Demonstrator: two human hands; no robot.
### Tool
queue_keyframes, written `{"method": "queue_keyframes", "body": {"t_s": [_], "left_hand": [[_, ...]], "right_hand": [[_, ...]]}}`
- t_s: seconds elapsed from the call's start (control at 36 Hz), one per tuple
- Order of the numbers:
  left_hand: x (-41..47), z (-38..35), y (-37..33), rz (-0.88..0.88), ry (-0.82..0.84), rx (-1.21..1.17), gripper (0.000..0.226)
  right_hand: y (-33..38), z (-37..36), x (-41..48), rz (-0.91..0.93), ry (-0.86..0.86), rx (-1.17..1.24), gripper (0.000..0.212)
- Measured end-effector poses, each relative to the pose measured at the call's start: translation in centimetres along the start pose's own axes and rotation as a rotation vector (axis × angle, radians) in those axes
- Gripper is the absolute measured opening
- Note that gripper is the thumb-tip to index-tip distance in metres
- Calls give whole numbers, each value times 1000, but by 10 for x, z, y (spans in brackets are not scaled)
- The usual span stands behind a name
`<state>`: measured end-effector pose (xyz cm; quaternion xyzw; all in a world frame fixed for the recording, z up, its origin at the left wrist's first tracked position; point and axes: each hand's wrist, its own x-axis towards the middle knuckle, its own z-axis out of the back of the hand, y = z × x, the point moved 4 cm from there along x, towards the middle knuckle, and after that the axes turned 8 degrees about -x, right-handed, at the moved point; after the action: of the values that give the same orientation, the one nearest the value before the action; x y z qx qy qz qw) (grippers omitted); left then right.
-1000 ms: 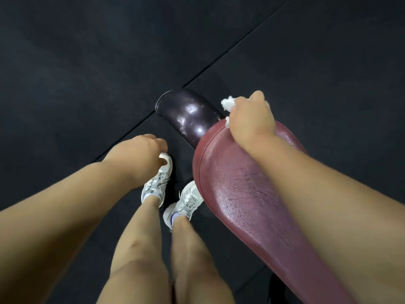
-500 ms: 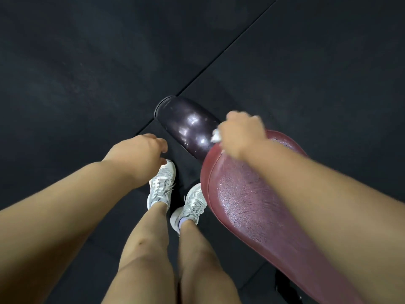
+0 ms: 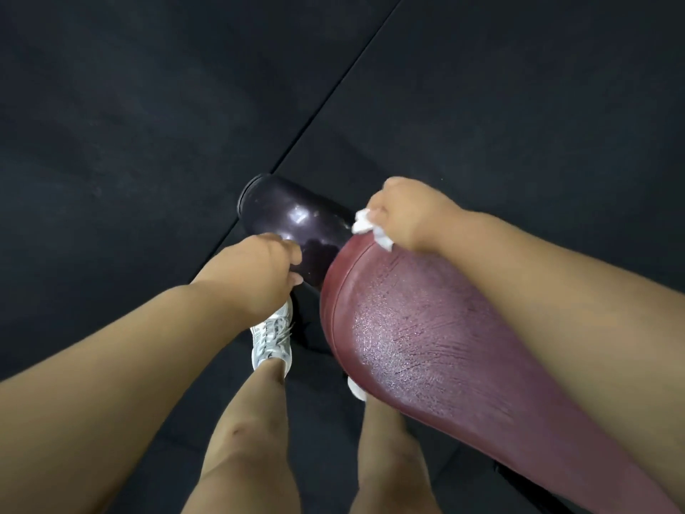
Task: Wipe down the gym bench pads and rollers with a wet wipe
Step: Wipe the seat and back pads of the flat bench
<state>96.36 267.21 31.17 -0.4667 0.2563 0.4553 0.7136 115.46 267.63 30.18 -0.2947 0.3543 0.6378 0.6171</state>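
A dark red bench pad [image 3: 426, 346] runs from the lower right toward the centre, its surface wet and streaked. Beyond its far end lies a glossy dark purple roller [image 3: 293, 217]. My right hand [image 3: 411, 213] grips a crumpled white wet wipe [image 3: 370, 228] and presses it on the pad's far tip. My left hand [image 3: 255, 276] hangs beside the roller's near side with its fingers loosely curled, holding nothing; whether its fingertips touch the roller I cannot tell.
Black rubber floor mats [image 3: 148, 124] with a seam running diagonally surround the bench. My bare legs and a white sneaker [image 3: 272, 337] stand left of the pad; the other shoe is mostly hidden under the pad's edge.
My right hand with the wipe has slid across the pad's far end and sits at its tip. My left hand has moved right, close to the roller.
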Motion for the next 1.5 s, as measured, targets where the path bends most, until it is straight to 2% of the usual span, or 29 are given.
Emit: {"method": "queue_keyframes", "body": {"t_s": [0.03, 0.11, 0.19, 0.25, 0.33, 0.42, 0.47, 0.53, 0.58, 0.67, 0.75, 0.83, 0.94, 1.03, 1.08, 1.19, 1.28, 1.36, 1.5], "left_hand": [[2, 1, -5, -3, -4, -3, 25], [9, 3, -21, -8, -11, -46, 29], [18, 3, -41, -41, -56, -112, 32], [25, 2, -56, -74, -100, -169, 38], [32, -2, -79, -117, -137, -168, 47], [37, -8, -95, -131, -159, -157, 39], [39, -11, -100, -116, -172, -165, 36], [39, -12, -102, -93, -194, -180, 37], [38, -14, -104, -67, -212, -171, 38], [38, -17, -115, -37, -237, -148, 42], [38, -21, -135, -58, -262, -125, 49], [38, -26, -156, -75, -263, -87, 47], [39, -32, -178, -99, -277, -55, 44], [40, -37, -186, -96, -298, -36, 43], [41, -40, -190, -110, -330, -18, 43], [44, -49, -197, -140, -370, 45, 45], [49, -61, -211, -212, -383, 90, 44], [52, -74, -232, -252, -332, 83, 45], [58, -97, -256, -275, -264, 151, 46]], "right_hand": [[-17, 1, 1, -63, 1, 33, 15], [-71, -6, -10, -285, 77, 81, 28], [-101, -25, -19, -392, 151, 138, 31], [-100, -28, -17, -391, 73, 181, 25], [-76, -18, -9, -252, -65, 237, 26], [-52, -13, -2, -87, -117, 287, 32], [-55, -16, -4, -62, -141, 306, 36], [-71, -19, -11, -82, -146, 284, 29], [-102, -33, -22, -169, -79, 275, 15], [-154, -68, -52, -348, 10, 309, 14], [-178, -90, -81, -440, 14, 397, 24], [-175, -89, -81, -406, -116, 453, 16], [-155, -69, -65, -295, -265, 689, 40], [-142, -55, -59, -95, -273, 705, 34], [-148, -62, -61, -49, -245, 692, 44], [-189, -98, -91, -178, -192, 664, 47], [-226, -131, -121, -281, -83, 503, 47], [-245, -151, -142, -373, -18, 493, 53], [-221, -130, -127, -270, -168, 620, 52]]}}
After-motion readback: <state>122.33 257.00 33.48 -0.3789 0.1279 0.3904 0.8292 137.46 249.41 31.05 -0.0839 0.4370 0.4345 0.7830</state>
